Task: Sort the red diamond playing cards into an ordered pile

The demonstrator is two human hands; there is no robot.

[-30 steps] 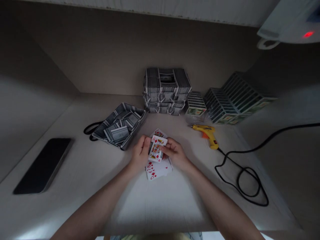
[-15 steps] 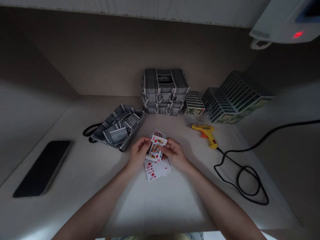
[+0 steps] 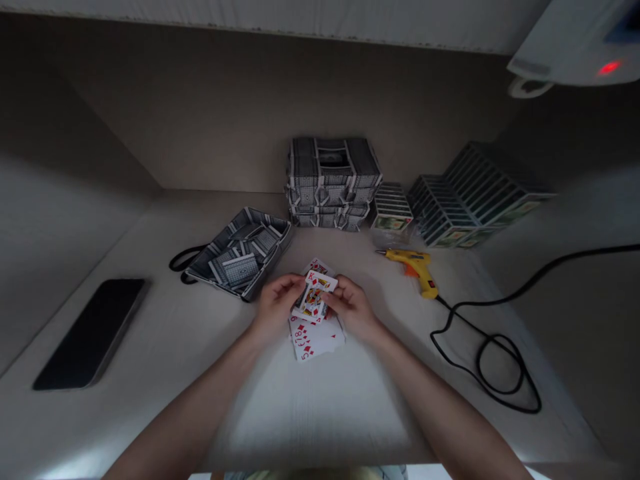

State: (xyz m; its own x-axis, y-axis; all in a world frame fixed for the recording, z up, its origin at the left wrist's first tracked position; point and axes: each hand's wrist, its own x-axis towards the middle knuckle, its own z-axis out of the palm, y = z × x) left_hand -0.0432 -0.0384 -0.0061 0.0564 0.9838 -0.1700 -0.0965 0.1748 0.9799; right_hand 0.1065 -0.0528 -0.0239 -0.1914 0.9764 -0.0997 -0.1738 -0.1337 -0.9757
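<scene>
In the head view, taking the held cards (image 3: 316, 297) as the middle of the clock, the left hand (image 3: 279, 305) sits at nine and the right hand (image 3: 353, 311) at three. Both are closed on those cards, the king of diamonds uppermost, with the right thumb on its face; which lower card the left fingers pinch I cannot tell. Another face card (image 3: 317, 265) pokes out at twelve, whether held or lying flat being unclear. At six, a fan of diamonds (image 3: 320, 340) lies face up on the counter (image 3: 320, 413). The work looks part-way: the fan is down, the king is not, and loose cards (image 3: 240, 270) in the tray (image 3: 269, 261) at ten lie in a jumble. The box (image 3: 334, 195) at twelve, seemingly made of cards, looks finished. Stacked cases stand at one (image 3: 393, 207) and two (image 3: 460, 207). The glue gun (image 3: 420, 267), between two and three, lies apart from both hands, and the phone (image 3: 93, 333) lies near nine.
</scene>
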